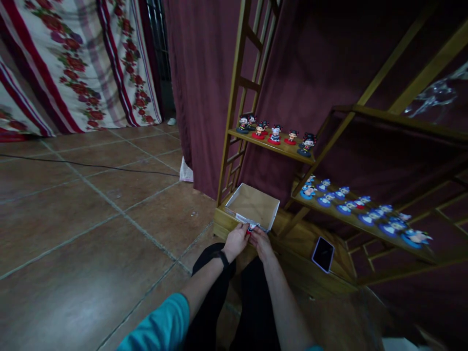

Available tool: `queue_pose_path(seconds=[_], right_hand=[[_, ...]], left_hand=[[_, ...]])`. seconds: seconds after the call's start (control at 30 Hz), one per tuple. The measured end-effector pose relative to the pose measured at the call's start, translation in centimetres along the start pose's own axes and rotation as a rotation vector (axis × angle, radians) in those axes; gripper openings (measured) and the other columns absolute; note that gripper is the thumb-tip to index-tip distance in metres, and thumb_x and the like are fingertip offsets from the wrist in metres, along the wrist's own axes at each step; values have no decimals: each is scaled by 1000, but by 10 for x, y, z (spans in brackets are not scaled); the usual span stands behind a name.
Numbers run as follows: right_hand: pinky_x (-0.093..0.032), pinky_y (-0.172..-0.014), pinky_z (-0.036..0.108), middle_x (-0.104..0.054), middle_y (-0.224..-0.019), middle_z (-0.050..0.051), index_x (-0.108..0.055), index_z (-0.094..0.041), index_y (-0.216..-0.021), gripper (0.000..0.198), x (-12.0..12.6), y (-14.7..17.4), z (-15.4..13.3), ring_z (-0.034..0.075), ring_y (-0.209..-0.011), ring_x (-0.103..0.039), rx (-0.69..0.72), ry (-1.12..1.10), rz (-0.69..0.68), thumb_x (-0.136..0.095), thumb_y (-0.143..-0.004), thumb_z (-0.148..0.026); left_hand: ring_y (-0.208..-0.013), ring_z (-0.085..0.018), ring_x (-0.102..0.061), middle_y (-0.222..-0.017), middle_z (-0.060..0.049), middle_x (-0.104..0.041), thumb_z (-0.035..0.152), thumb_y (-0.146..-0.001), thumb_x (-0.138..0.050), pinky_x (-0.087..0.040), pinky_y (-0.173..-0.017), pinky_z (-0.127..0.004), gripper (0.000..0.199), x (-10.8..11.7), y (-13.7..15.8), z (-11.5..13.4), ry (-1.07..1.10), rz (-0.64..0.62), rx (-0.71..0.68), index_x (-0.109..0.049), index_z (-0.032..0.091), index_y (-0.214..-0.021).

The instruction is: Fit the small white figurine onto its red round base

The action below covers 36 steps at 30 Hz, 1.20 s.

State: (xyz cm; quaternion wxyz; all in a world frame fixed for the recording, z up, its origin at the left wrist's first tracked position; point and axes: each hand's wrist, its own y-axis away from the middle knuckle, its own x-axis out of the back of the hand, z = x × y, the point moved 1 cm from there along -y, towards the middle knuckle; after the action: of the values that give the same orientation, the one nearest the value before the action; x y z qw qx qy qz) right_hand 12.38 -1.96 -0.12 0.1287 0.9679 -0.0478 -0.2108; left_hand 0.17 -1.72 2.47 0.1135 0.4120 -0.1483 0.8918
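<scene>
A small figurine (250, 228) with red and white parts is between my fingertips, just in front of the near wall of an open box. My left hand (236, 240), with a dark band at the wrist, pinches it from the left. My right hand (261, 242) holds it from the right, its fingers bent around it. Much of the figurine is hidden by my fingers. The shallow box (256, 204), white outside and brown inside, rests on the low ledge of a wooden shelf (273, 148).
Several dark-haired figurines (275, 134) stand on the upper left board. Rows of blue-based figurines (345, 206) fill a lower board at right. A phone (323, 254) lies on the ledge. A black cable (91, 165) crosses the tiled floor. Dark curtains (208, 97) hang behind.
</scene>
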Motion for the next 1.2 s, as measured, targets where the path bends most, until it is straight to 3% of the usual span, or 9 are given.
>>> queue_pose_path(seconds=[0.17, 0.33, 0.63, 1.0, 1.2], right_hand=[[-49, -66, 27, -66, -77, -2, -62, -24, -84, 28, 1, -4, 5, 13, -68, -61, 13, -17, 17, -66, -57, -19], [-50, -66, 26, -67, -84, -2, -62, -24, -87, 35, 1, -5, 3, 14, -74, -61, 33, -57, -1, -65, -54, -14], [-50, -68, 29, -68, -85, -1, -61, -25, -93, 42, -3, -5, -1, 16, -75, -62, 7, -32, 47, -66, -53, -13], [-49, -71, 30, -67, -89, -1, -62, -24, -90, 40, -1, -2, -2, 17, -80, -61, 18, -33, 32, -67, -52, -13], [-49, -73, 30, -67, -87, -1, -63, -22, -85, 32, 2, -3, 2, 16, -80, -61, 25, -29, 35, -68, -54, -15]], left_hand=[[-92, -18, -53, -106, -10, -52, 19, -84, -37, -40, -80, -30, 33, 14, 6, 12, -337, -50, -148, -41, 19, -117], [-93, -21, -52, -102, -13, -53, 13, -84, -34, -36, -81, -34, 35, 16, 7, 13, -464, -38, -269, -40, 14, -119], [-96, -24, -50, -99, -16, -55, 13, -84, -34, -30, -85, -37, 35, 13, 8, 11, -223, -2, -233, -45, 14, -117], [-98, -24, -49, -99, -16, -54, 13, -85, -34, -30, -88, -37, 38, 14, 13, 13, -190, -14, -214, -42, 14, -122], [-90, -21, -54, -99, -11, -58, 18, -80, -45, -37, -81, -30, 34, 13, 7, 2, 17, -17, -87, -51, 19, -114]])
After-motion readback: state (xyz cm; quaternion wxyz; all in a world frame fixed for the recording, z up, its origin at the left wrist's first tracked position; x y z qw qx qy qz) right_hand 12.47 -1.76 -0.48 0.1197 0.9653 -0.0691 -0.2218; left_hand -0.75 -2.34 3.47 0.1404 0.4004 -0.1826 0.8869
